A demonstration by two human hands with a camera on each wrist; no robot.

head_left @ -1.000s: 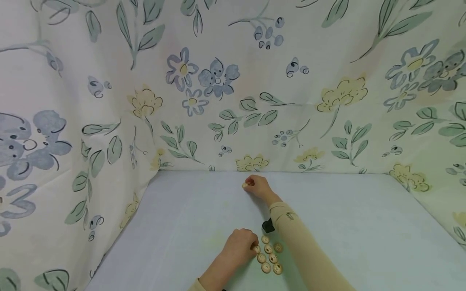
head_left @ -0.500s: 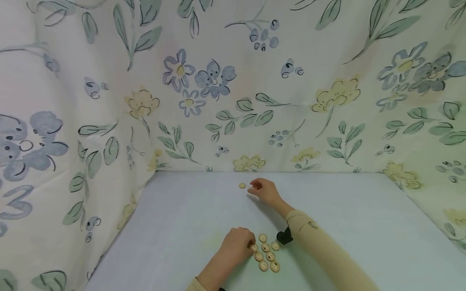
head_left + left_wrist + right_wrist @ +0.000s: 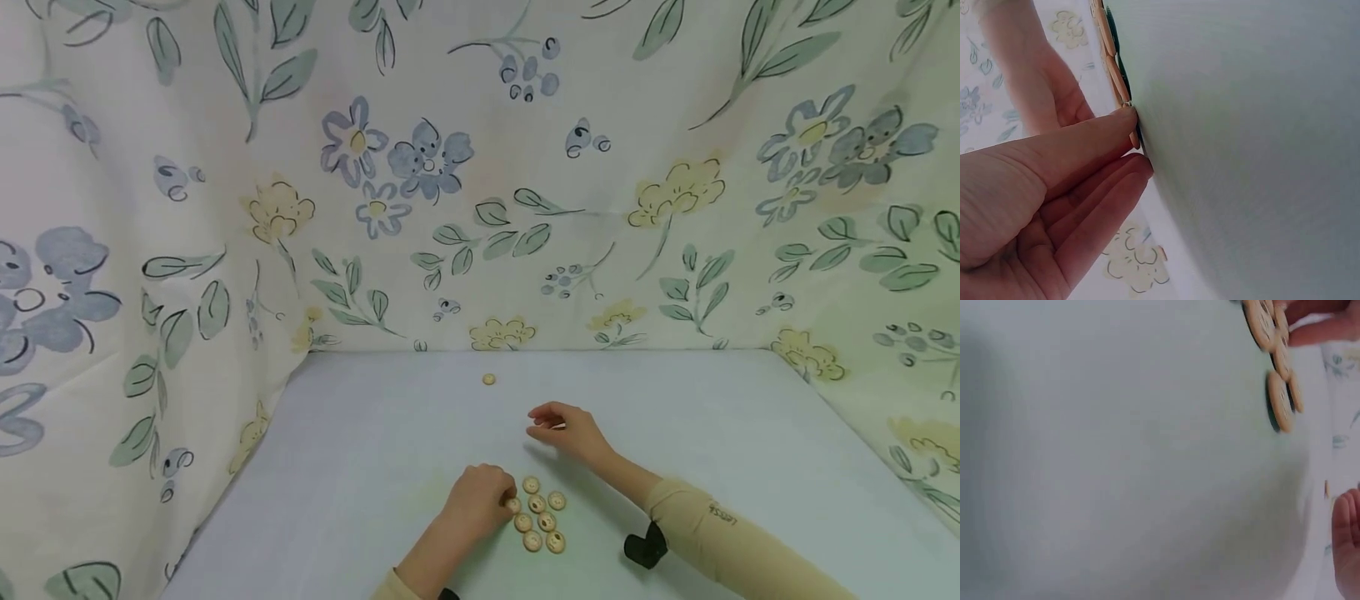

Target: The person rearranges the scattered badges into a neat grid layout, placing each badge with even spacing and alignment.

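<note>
from my end i saw the left hand [image 3: 478, 498] pinch a wooden disc [image 3: 513, 505] beside the grouped discs [image 3: 537, 504], likely steadying it; the right hand [image 3: 572, 432], fingers parted, hung empty, apart from the lone disc [image 3: 489, 379].

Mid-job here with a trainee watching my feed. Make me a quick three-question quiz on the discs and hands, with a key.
1. True or false: the lone disc lies nearer the hanging cloth than the cluster of discs does.
2. Fill the gap: the right hand holds ____.
3. Multiple choice: what does the left hand touch?
A. the lone disc
B. a disc at the cluster's edge
C. the hanging cloth

Key: 1. True; 2. nothing; 3. B
</note>
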